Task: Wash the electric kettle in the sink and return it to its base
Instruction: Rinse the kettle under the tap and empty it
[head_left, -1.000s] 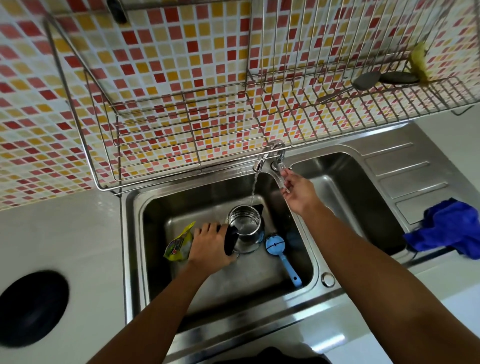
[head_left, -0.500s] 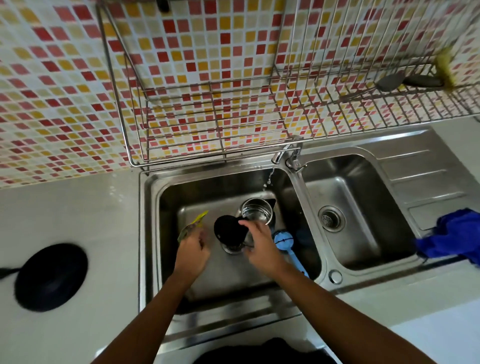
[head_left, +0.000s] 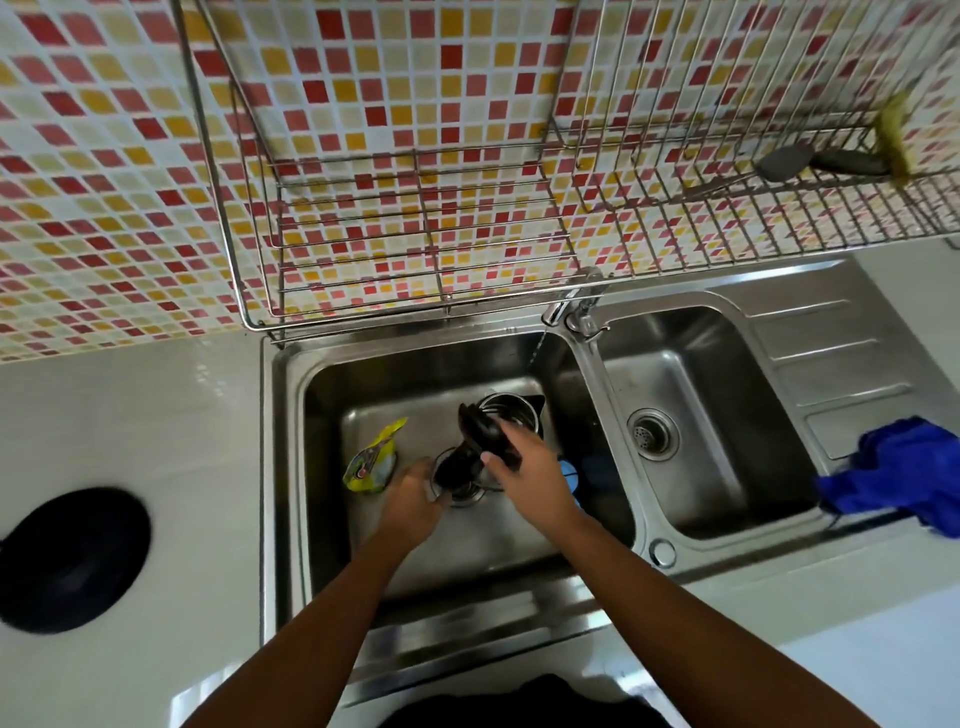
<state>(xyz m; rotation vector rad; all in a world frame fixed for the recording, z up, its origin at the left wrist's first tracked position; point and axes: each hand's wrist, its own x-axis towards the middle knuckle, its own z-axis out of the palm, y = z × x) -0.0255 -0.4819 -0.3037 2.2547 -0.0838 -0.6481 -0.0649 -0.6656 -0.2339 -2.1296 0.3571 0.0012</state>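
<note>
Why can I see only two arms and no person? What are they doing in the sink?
There is one picture, taken by a camera worn on the person's head, looking down, so only their arms show. Both arms reach into the left bowl of a steel sink. The right hand grips the black top of a small steel kettle. The left hand is at the kettle's black lower end; whether it grips is unclear. A yellow packet lies in the bowl too. The tap trickles water. A blue cloth lies to the right of the sink. On the counter to the left sits a black disc, maybe the kettle's base.
</note>
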